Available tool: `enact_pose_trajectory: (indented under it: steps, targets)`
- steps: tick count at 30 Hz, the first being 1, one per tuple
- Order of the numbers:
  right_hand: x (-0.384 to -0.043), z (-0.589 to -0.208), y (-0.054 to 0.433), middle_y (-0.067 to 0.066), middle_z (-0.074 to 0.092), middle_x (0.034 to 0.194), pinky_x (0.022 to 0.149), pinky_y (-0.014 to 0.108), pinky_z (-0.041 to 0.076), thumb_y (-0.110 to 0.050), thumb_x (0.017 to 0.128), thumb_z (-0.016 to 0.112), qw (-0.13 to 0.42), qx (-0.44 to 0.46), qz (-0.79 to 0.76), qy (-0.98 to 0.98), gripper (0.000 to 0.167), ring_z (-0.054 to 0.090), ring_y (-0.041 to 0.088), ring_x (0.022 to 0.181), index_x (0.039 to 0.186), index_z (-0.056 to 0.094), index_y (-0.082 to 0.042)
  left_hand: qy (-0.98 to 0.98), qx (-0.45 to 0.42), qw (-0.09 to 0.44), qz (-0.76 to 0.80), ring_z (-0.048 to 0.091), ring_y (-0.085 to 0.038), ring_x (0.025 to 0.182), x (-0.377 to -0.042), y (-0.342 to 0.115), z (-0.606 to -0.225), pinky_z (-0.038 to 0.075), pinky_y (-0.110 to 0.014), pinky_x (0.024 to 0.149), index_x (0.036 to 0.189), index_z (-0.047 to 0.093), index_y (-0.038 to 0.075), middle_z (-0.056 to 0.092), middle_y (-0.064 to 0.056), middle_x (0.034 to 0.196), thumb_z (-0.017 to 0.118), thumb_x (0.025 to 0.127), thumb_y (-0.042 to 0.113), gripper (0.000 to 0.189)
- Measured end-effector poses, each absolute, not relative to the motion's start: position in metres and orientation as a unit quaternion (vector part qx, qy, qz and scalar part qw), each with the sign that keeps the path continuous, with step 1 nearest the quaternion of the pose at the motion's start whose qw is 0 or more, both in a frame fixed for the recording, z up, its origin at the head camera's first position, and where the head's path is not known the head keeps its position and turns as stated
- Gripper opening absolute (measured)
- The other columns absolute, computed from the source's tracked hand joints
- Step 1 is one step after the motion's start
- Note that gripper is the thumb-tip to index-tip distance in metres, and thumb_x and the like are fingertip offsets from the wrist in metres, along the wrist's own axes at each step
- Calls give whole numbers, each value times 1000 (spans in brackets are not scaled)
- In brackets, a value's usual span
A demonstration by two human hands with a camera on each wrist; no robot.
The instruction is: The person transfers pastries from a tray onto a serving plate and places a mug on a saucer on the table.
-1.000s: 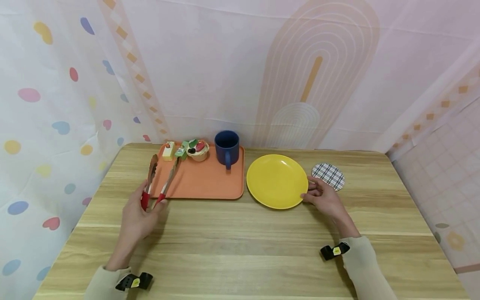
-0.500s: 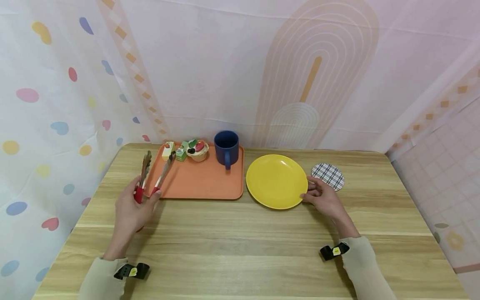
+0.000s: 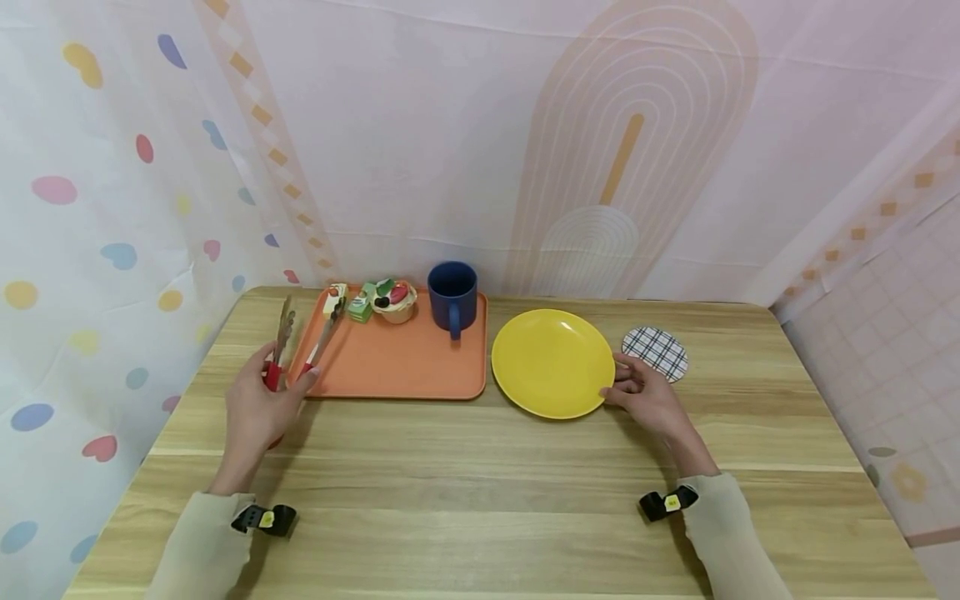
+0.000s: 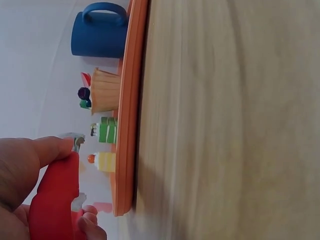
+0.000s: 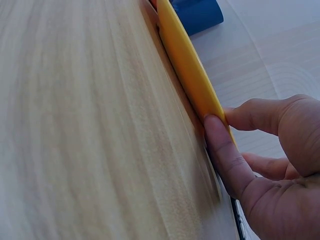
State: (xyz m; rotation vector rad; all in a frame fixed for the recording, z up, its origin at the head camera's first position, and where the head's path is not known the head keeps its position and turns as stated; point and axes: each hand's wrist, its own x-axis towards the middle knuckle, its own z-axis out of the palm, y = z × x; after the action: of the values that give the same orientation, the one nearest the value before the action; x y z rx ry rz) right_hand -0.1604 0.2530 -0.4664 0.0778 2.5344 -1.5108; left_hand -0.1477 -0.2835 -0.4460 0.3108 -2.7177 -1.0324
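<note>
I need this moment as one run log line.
left hand: holds spread tongs | right hand: holds plate by rim | on tray: yellow cake, green cake, cupcake, mug | coaster: beside plate

Counter: wood-grain surface, smooth. Tray: matt, plastic-looking. Tongs, at the tray's 9 o'clock: metal arms; smooth, plastic-looking red grips. Mug, toward the tray's 1 o'clock: matt. Plate, at the tray's 3 o'clock: smooth, glossy. Backdrop: creased cloth.

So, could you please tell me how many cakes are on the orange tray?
3: a yellow slice at the far left of the tray, partly behind the tongs; a green slice beside it; a cupcake between that and the mug.
</note>
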Motion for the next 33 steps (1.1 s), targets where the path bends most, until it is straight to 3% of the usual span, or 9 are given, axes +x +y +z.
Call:
enact_pose_trajectory:
  steps: [10,17,24,33]
  targets:
    - [-160,-466,253,24,60,135,78,19,55,-12,95,72,93,24,-507,857,71,66,21,103,156,36,-2,-926,113,111,-342,53,-32,85,-158,-287,-447,38,-34,62,153,41,-1,61,-29,117,73,93,45,82]
    - [-159,-466,252,25,60,135,77,19,54,-12,95,72,94,25,-509,855,72,65,20,102,156,36,-2,-928,114,109,-338,50,-30,82,-167,-289,-448,36,-33,58,149,45,-4,60,-25,104,72,94,42,76]
    - [-160,-465,252,25,60,136,78,18,54,-13,95,73,95,25,-511,854,73,65,22,104,156,36,-2,-926,133,83,-343,52,-37,97,-172,-285,-445,40,-33,64,150,43,-5,59,-31,124,71,95,42,77]
    - [-160,-466,253,24,60,136,78,18,54,-12,95,72,95,27,-513,853,72,65,21,103,156,36,-2,-929,125,76,-341,53,-34,89,-179,-283,-447,38,-30,56,150,42,-7,58,-32,125,71,95,39,77]
